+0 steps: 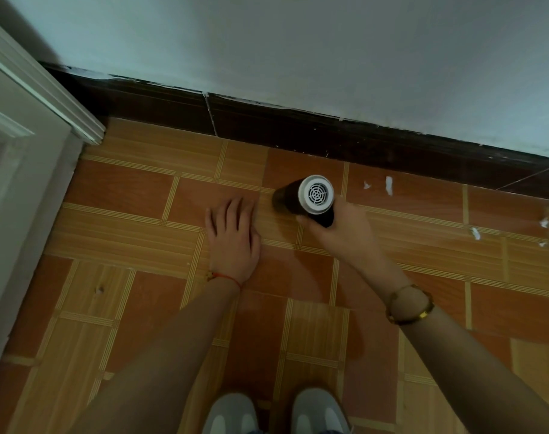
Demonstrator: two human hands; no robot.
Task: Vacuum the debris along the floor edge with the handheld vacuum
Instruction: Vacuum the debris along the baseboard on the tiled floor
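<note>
A handheld vacuum [310, 195] with a dark body and a white vented rear cap points down at the tiled floor, a short way from the dark baseboard [298, 133]. My right hand [338, 233] grips its handle from below the cap. My left hand [232, 230] lies flat on the floor just left of the vacuum, fingers apart, holding nothing. White debris scraps [389, 184] lie on the tiles to the right of the vacuum, with more scraps [476, 234] further right. The vacuum's nozzle end is hidden under its body.
A white door frame [38, 98] stands at the left, meeting the baseboard in the corner. A pale wall [298, 42] rises above the baseboard. My two grey shoes [276, 411] show at the bottom edge. Orange and tan floor tiles [141, 277] fill the rest.
</note>
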